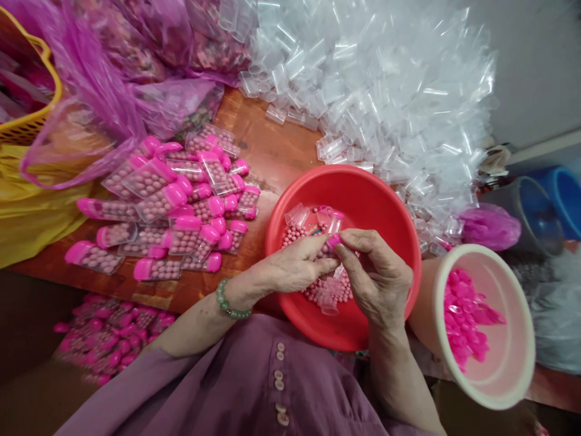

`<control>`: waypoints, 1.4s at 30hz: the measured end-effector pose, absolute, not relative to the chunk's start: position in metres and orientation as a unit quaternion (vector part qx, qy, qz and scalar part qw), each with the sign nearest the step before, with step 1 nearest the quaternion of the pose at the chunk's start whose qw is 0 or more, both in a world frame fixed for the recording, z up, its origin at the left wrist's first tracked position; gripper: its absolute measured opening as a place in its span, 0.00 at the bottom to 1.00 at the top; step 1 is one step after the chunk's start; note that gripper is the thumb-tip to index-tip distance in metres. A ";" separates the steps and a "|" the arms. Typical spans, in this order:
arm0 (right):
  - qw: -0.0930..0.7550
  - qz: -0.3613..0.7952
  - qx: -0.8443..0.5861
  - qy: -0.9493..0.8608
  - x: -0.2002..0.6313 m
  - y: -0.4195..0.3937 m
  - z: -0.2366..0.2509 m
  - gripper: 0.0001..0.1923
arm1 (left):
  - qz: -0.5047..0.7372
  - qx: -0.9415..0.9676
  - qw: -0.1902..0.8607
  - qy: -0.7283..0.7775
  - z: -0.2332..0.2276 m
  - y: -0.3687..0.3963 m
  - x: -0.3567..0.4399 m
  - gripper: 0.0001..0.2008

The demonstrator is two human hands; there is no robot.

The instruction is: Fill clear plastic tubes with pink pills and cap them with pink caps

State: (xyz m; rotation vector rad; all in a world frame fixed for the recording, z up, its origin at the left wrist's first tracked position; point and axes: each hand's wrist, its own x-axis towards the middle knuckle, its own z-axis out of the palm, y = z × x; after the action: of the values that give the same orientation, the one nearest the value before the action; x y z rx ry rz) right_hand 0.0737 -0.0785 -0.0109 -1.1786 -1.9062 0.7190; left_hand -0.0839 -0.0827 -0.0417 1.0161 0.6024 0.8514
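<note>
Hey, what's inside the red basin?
Inside the red basin are pink beads and some clear cases. The left hand and right hand cover part of it, so whatever lies beneath them can't be seen.

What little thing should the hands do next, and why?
Maybe press the pink cap down snugly: the right hand pinches it by what looks like a bead container in the left hand, and filled containers on the table wear similar caps. The fingers hide whether it's tight.
</note>
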 end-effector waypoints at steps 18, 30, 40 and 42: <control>0.362 0.174 -0.391 -0.828 0.074 -0.078 -0.023 0.21 | 0.404 0.380 0.789 0.265 -0.044 -0.084 -0.086 0.17; 0.315 -0.053 -0.335 -0.887 0.070 -0.076 -0.035 0.37 | 0.426 0.281 0.840 0.183 -0.047 -0.084 -0.085 0.18; 0.319 0.003 -0.351 -0.880 0.069 -0.075 -0.029 0.35 | 0.419 0.263 0.850 0.180 -0.045 -0.083 -0.085 0.22; 0.319 0.032 -0.358 -0.877 0.070 -0.073 -0.029 0.36 | 0.422 0.246 0.854 0.177 -0.044 -0.083 -0.085 0.25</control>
State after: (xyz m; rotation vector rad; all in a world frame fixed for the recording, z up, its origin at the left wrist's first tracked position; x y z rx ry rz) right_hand 0.0704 -0.0734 -0.0290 -0.9409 -2.3066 0.0850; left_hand -0.0855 -0.0825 -0.0442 0.5176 0.3725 0.8876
